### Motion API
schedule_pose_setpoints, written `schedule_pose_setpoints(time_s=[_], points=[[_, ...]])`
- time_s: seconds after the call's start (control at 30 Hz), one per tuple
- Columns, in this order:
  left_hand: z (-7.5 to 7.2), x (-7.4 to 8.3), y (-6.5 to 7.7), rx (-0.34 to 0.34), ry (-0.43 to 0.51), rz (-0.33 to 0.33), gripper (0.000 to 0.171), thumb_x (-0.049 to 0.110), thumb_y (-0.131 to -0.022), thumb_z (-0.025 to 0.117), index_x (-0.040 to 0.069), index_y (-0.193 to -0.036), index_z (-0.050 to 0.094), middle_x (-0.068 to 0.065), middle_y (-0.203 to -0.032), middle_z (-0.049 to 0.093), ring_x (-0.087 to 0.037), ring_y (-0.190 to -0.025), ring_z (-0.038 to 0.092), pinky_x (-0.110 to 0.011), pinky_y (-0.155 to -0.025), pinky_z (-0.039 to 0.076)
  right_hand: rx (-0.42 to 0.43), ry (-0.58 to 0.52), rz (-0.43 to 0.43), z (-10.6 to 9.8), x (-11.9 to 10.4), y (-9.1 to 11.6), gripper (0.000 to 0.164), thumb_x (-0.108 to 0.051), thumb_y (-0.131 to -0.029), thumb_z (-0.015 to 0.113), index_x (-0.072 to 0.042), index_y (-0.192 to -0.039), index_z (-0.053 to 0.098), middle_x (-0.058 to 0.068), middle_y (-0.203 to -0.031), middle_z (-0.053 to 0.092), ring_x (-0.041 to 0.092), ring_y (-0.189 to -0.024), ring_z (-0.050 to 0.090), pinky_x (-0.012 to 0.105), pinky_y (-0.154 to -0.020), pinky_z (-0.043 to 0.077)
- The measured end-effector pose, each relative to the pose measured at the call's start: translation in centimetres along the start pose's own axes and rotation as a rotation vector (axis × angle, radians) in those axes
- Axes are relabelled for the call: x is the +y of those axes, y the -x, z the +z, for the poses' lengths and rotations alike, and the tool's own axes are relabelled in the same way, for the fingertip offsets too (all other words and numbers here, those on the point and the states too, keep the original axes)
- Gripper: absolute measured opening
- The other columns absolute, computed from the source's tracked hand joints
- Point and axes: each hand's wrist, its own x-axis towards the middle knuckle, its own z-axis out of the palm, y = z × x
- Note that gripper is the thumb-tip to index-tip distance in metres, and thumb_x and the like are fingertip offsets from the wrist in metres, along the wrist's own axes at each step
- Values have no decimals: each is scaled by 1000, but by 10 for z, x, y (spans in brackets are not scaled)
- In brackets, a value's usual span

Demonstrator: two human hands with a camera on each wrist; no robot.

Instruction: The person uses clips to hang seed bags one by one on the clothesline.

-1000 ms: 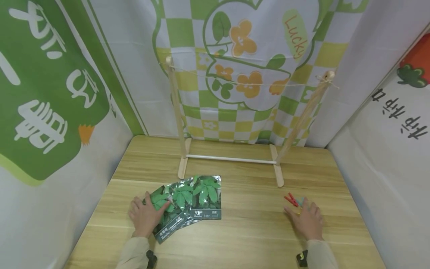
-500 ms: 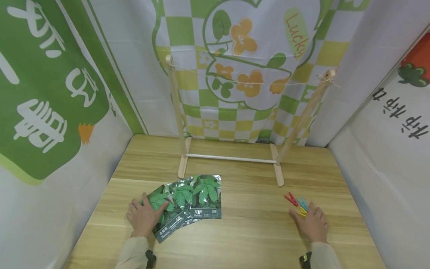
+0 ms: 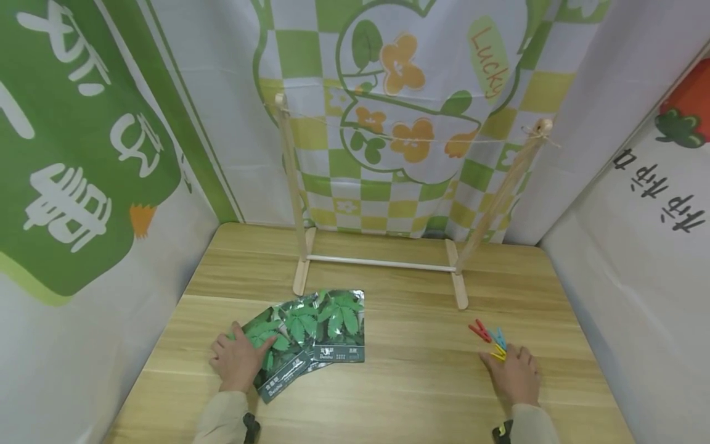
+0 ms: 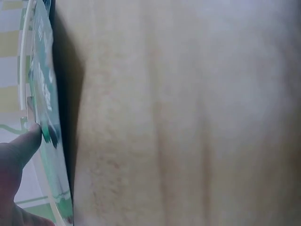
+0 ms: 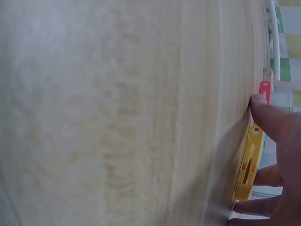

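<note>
Three foil packets with green leaf pictures lie fanned on the wooden table: a left packet [image 3: 285, 370], a middle packet [image 3: 301, 322] and a right packet [image 3: 340, 320]. My left hand [image 3: 238, 365] rests on the left packet's outer edge, fingers spread and thumb on its printed face. Near the right side, my right hand [image 3: 514, 376] lies over the table with thumb and fingers apart around a yellow clothespin [image 5: 248, 165]. A red clothespin [image 3: 480, 331] and a blue clothespin [image 3: 497, 337] lie just beyond it. Contact with the yellow one cannot be made out.
Behind the packets stands a wooden frame [image 3: 293, 179] with a thin string [image 3: 388, 135] tied between its posts. A white rod [image 3: 383, 263] joins its feet. A checkered curtain [image 3: 377, 203] hangs behind, and printed cloth walls border both sides of the table [image 3: 399, 394].
My right hand has shifted slightly right and back, so the blue and yellow clothespins show more. My left hand stays on the left packet almost unmoved.
</note>
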Motion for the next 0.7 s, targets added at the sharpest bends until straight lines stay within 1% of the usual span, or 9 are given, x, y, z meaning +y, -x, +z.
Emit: schedule_pose_setpoints(time_s=[0.13,0.33,0.4,0.53,0.63,0.7], points=[[-2,1,-1,0,-5,-3,108,61,-80,69,-10,-147,21,-48,-120,37,-58,-108,40,-66,-81,42,34,11,-5,2,0,1,93,-63,-93,47,14,-143,30,45,-143,22,61,-131,23,73,-108,19],[-5,-1,-2,-14,-39,-6,107,61,-81,68,-11,-146,23,-48,-115,41,-60,-106,44,-68,-81,44,94,15,-12,7,1,0,82,-57,-94,52,11,-138,40,43,-142,29,59,-129,30,71,-107,25],[-5,-2,-3,-18,-33,-4,105,59,-81,68,-12,-144,24,-47,-113,41,-60,-105,44,-67,-81,44,120,19,-19,8,2,-1,77,-53,-94,55,11,-136,44,43,-141,32,58,-127,34,70,-106,28],[-5,-2,-4,-33,1,23,98,51,-84,70,-12,-143,24,-46,-114,40,-59,-106,44,-64,-81,44,171,18,-34,8,1,0,67,-43,-93,62,11,-130,50,42,-136,40,56,-122,41,67,-103,33],[-8,-1,-4,-49,21,47,94,46,-86,70,-12,-145,23,-46,-118,39,-58,-108,44,-62,-83,43,190,16,-43,6,-1,2,63,-39,-92,64,12,-127,53,41,-133,44,55,-120,43,65,-103,34],[-9,-2,-4,-43,14,47,93,45,-86,70,-13,-144,24,-46,-118,40,-59,-109,45,-62,-82,44,200,16,-49,5,-1,2,62,-37,-91,66,13,-125,54,41,-130,46,54,-119,45,64,-103,34]])
